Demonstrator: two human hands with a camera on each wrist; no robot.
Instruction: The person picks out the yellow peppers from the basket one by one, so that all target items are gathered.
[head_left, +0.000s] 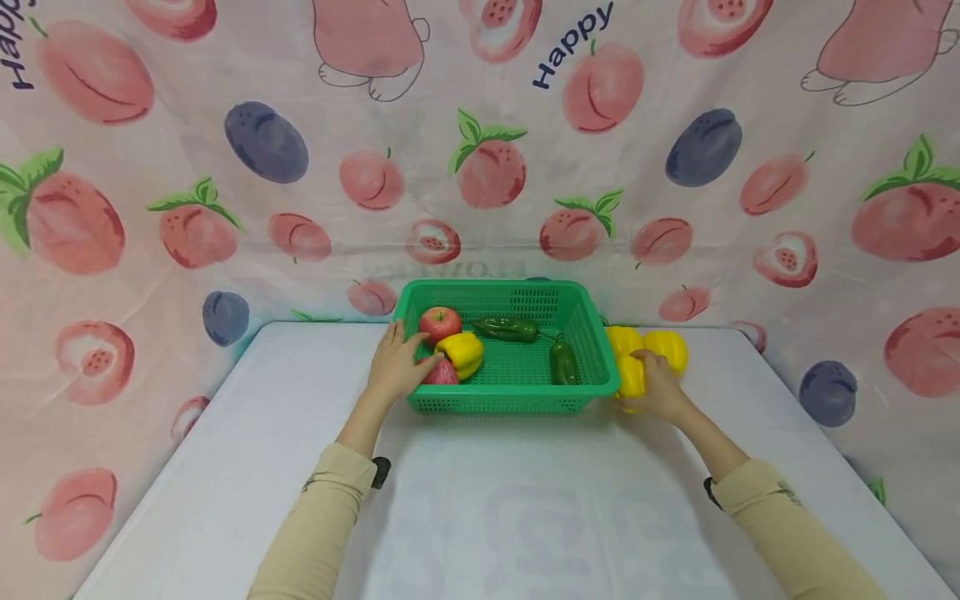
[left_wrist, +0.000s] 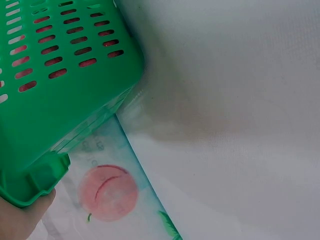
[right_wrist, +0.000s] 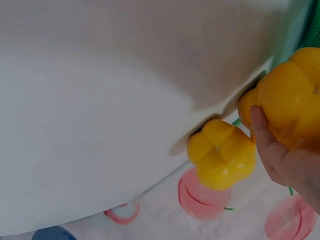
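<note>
My left hand (head_left: 397, 367) holds the left rim of a green plastic basket (head_left: 502, 390), with its thumb over the inside. In the left wrist view, fingertips (left_wrist: 46, 201) curl at the edge of the basket. Just right of the basket, my right hand (head_left: 660, 393) grips a yellow bell pepper (head_left: 630, 378). That pepper (right_wrist: 287, 95) looks large in the right wrist view, with fingers along its side. Two more yellow bell peppers (head_left: 666, 348) sit close behind it on the table; part of one is hidden.
Inside the basket lie a red apple (head_left: 440, 325), a yellow bell pepper (head_left: 461, 354), a pinkish-red textured fruit (head_left: 441, 373) and two dark green peppers (head_left: 506, 329). The white table (head_left: 480, 500) meets a fruit-printed cloth (head_left: 330, 225) behind the basket.
</note>
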